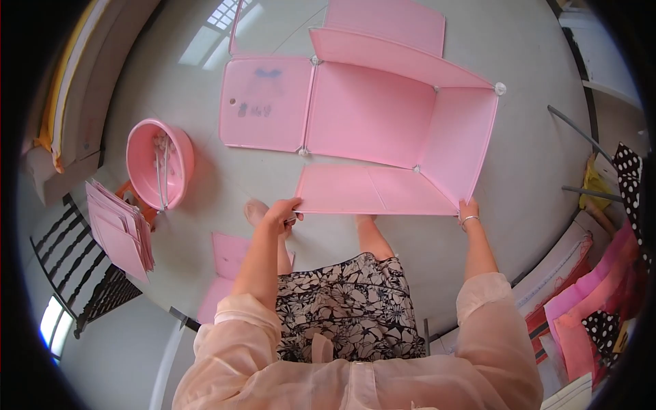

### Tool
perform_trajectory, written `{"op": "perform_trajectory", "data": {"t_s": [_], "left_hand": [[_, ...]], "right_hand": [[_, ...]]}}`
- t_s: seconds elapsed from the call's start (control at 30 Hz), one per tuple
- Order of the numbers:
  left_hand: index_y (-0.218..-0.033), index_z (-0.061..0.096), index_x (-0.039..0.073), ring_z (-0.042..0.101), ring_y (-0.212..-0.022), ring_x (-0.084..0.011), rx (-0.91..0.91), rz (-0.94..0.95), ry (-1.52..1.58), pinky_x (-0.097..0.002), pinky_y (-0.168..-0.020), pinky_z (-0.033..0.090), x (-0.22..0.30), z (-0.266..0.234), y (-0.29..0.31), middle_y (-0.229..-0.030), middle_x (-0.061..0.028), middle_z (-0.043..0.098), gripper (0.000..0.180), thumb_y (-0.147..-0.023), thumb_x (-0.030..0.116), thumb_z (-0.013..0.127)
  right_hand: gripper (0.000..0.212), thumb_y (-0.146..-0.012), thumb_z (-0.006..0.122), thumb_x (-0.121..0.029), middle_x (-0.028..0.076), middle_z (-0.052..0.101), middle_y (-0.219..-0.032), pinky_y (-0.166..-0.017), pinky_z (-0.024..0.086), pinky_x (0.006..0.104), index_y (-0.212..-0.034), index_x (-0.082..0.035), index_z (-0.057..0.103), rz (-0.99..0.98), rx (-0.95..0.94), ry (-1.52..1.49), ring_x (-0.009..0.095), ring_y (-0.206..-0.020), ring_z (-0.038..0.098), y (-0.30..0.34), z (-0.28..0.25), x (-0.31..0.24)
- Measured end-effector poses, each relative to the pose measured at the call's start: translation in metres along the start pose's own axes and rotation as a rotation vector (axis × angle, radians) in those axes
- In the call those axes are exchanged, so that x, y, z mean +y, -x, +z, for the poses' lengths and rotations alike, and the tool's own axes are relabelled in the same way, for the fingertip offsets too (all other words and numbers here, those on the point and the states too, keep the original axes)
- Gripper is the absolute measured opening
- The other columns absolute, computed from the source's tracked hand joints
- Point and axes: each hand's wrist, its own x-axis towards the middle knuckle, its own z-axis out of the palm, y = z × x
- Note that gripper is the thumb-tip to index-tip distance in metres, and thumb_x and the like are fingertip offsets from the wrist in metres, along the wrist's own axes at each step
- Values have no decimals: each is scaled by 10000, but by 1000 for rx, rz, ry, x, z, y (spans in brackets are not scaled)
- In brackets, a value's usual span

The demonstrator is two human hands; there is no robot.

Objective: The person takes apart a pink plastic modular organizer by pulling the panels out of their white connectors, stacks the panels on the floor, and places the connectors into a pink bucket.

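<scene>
A pink panel [355, 188] lies across in front of my legs, its long near edge toward me. My left hand [281, 213] is closed on its near left corner, fingers wrapped over the edge. At the near right corner, where this panel meets an upright pink side panel [456, 137], my right hand [469, 210] pinches the joint. Whatever connector sits under those fingers is hidden. Beyond, panels form an open box with a pink back panel [372, 116] and another long panel [403, 55] standing along the far side. White connectors [500, 89] sit at several corners.
Left of the box lies a pink door panel [263, 102] with a round hole. A pink basin [160, 164] holding white connectors and rods stands at left, near a stack of pink panels [119, 229]. More pink panels [232, 256] lie beside my leg. Fabrics [588, 294] crowd the right.
</scene>
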Motion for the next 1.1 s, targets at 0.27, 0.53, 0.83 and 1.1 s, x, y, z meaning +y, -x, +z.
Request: {"op": "perform_trajectory", "data": {"t_s": [0.27,0.53,0.83,1.1], "left_hand": [[-675,468,79,327,-368,-118,220,25,-52,-259,-333,232,-28,-25,23,-498,-38,456,263,-781,309,398],[-631,445,57,312,-341,-141,243,39,-59,-280,-307,234,-14,-3,27,-481,-59,432,280,-774,285,370],[-611,435,55,315,-344,-131,201,43,-48,-254,-310,228,19,23,31,-481,-51,413,262,-777,247,368],[-619,436,50,307,-332,-127,218,2,-197,-258,-308,228,20,39,21,-481,-57,419,283,-783,270,366]], "right_hand": [[284,-763,476,-217,162,559,-689,-384,420,325,-839,53,515,325,-105,-20,236,-494,551,68,32,-51],[280,-767,453,-240,93,484,-525,-266,278,273,-746,38,478,357,-33,-54,137,-337,394,62,13,-43],[195,-745,435,-172,103,495,-582,-314,306,273,-772,14,490,510,-225,107,144,-395,425,40,-31,-60],[325,-743,495,-332,71,466,-537,-296,255,251,-760,-9,469,514,-246,-144,106,-342,328,57,-39,-28]]}}
